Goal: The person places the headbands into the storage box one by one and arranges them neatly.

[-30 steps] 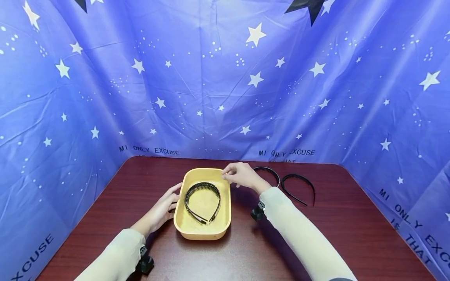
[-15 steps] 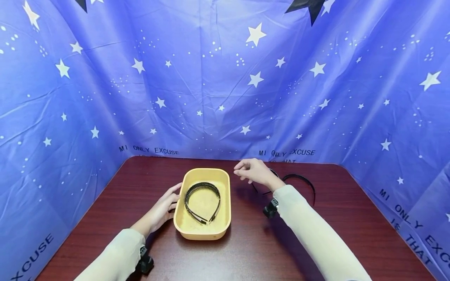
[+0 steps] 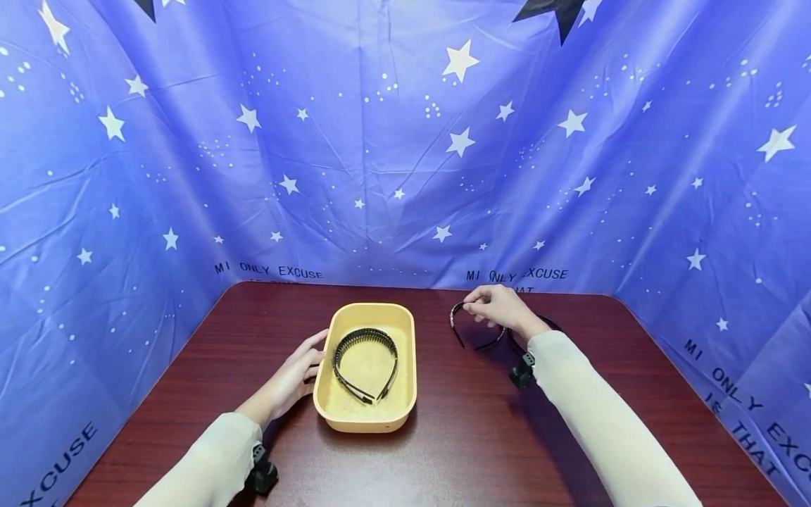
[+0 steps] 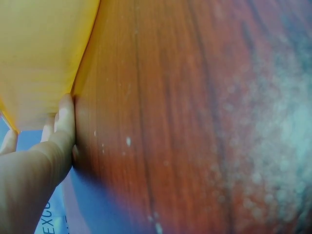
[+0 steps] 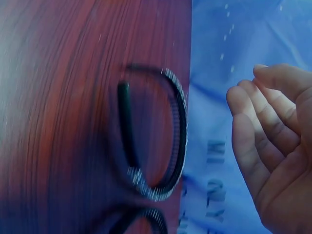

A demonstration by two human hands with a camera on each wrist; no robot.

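Note:
A yellow tray (image 3: 366, 421) stands on the dark wooden table (image 3: 456, 451) with a black toothed headband (image 3: 364, 336) lying inside it. My left hand (image 3: 303, 366) rests with straight fingers against the tray's left wall (image 4: 39, 63). My right hand (image 3: 497, 306) hovers at the top of a second black headband (image 3: 453, 325), which lies on the table right of the tray. In the right wrist view that headband (image 5: 178, 122) lies flat, and my loosely curved fingers (image 5: 263, 122) hold nothing, with a gap between them and the headband.
A third black headband (image 3: 552, 324) lies just right of my right hand, mostly hidden behind the wrist. Blue star-printed cloth (image 3: 405, 141) walls in the table at the back and both sides. Bare wood runs along the front.
My right hand has moved from above the tray's far right corner rightward to the headband on the table. The left hand and the tray have stayed put.

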